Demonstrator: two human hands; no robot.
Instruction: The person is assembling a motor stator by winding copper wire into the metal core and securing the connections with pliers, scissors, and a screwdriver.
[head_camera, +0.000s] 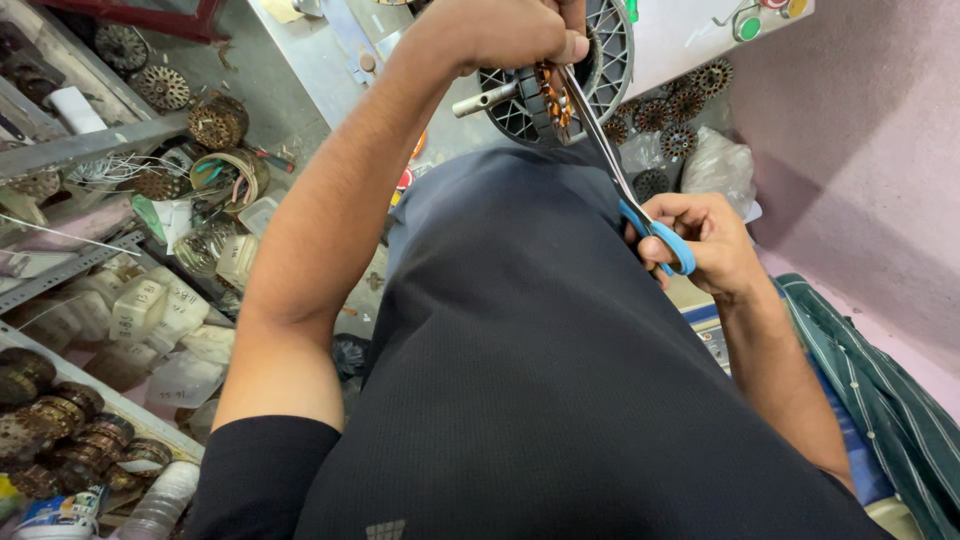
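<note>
While we are gripping a grey ribbed motor housing with copper windings (560, 90) in our left hand (500, 35) to steady it | our right hand (705, 240) is closing on blue-handled steel scissors (630, 185), blades reaching into the windings.

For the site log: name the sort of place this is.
Probably a small motor repair workshop: wound stator cores heaped on shelves, rotor laminations on the bench, and a motor being trimmed with scissors.

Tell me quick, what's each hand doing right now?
Left hand: closed, gripping the motor stator with its grey fan housing.
Right hand: closed on the blue-handled scissors, blades at the stator's copper windings.
</note>
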